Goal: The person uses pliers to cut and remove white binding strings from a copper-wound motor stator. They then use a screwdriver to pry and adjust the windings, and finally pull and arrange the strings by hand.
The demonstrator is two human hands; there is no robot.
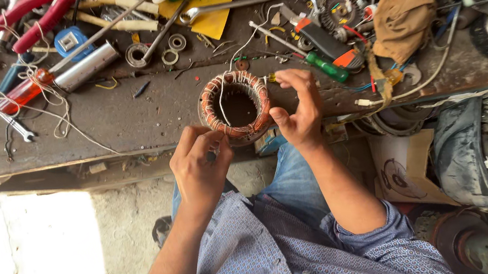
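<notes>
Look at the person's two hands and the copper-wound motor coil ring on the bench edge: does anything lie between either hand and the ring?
Nothing visible does. The right hand already touches the coil ring at its side. The left hand, fingers closed on a small dark tool, sits just below the ring with only open space between. White string drapes over the ring itself.
</notes>
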